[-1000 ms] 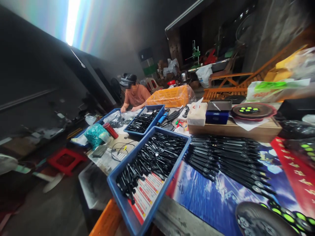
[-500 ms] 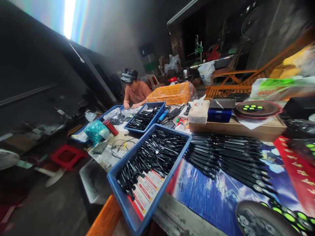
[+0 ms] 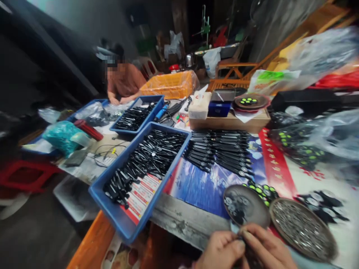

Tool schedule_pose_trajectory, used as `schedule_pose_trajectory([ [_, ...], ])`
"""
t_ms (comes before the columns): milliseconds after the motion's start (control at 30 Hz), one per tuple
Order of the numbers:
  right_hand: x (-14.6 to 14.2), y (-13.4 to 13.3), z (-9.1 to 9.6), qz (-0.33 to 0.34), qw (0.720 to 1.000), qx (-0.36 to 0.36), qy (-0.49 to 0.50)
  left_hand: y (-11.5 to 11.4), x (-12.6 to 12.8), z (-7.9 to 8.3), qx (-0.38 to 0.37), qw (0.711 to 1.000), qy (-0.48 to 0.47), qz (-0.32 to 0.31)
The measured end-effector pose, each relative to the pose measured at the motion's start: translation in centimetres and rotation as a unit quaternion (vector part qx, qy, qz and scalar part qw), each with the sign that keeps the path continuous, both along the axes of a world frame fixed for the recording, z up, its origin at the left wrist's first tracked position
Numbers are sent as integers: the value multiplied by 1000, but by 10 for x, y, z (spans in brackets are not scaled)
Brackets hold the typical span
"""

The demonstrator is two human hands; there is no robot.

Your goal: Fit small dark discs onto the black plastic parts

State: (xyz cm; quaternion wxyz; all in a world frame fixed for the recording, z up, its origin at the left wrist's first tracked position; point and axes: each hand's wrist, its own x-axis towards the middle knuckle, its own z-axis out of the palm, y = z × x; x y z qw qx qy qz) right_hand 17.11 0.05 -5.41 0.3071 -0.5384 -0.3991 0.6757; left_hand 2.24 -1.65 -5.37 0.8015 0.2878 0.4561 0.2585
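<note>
At the bottom edge my left hand [image 3: 221, 250] and my right hand [image 3: 266, 248] meet, fingers pinched together on a small dark part [image 3: 243, 239] between them. Just beyond the hands sit a dark round dish [image 3: 245, 204] of small black pieces and a larger round tray [image 3: 304, 228] filled with tiny metal parts. A row of black pieces with green dots [image 3: 262, 188] lies behind the dish. Rows of long black parts [image 3: 221, 151] are laid out on the blue printed sheet [image 3: 199, 186].
A blue bin [image 3: 123, 224] of black parts hangs over the table's near edge, a second blue bin [image 3: 137, 117] behind it. Another person [image 3: 123, 80] works at the far left end. A wooden box [image 3: 230, 121], orange crate [image 3: 171, 84] and plastic bags [image 3: 322, 138] crowd the back and right.
The view has swung down and to the right. My two hands, unseen before, have come into view at the bottom, along with the round tray of metal parts.
</note>
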Motion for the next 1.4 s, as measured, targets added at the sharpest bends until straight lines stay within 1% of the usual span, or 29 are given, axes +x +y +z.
schedule_pose_trajectory([
  [67, 0, 2, 8, -4, 1000, 3, 6, 5, -5, 12, 15, 999, -26, -42],
  [133, 1, 3, 10, -3, 1000, 4, 16, 10, -11, 21, 24, 996, -34, -77],
  [200, 4, 2, 9, -3, 1000, 3, 22, 13, -15, 26, 25, 995, -36, -93],
  [267, 6, 1, 7, -5, 1000, 0, 24, 14, -17, 28, 23, 994, -44, -95],
  [367, 9, 1, 4, -6, 1000, -1, 28, 14, -16, 28, 15, 995, -60, -81],
  [467, 9, 2, 3, -5, 999, 5, 40, 13, -14, 26, -3, 996, -56, -72],
  [567, 9, 3, 4, -9, 999, 10, 46, 12, -12, 22, 2, 996, -59, -64],
  [667, 8, 3, 4, -3, 999, 17, 42, 11, -10, 18, 7, 998, -60, -36],
  [733, 7, 2, 5, 3, 999, 20, 36, 10, -9, 17, 10, 999, -41, -29],
  [833, 6, 0, 6, 4, 999, 26, 22, 10, -8, 18, 40, 998, 0, -49],
  [933, 5, -2, 7, 7, 999, 34, 11, 9, -8, 19, 61, 996, 25, -52],
  [1033, 6, -1, 8, 15, 999, 37, 4, 9, -9, 18, 54, 997, 24, -51],
  [1167, 5, 4, 13, 16, 999, 39, -4, 11, -9, 18, 40, 997, 22, -63],
  [1300, -1, 7, 19, 3, 999, 37, 32, 10, -9, 19, 39, 997, 53, -51],
  [1367, -3, 12, 16, -12, 999, 48, 8, 13, -11, 15, 28, 996, 83, -27],
  [1400, -3, 14, 13, -18, 998, 53, -5, 15, -12, 10, 14, 995, 94, -31],
])
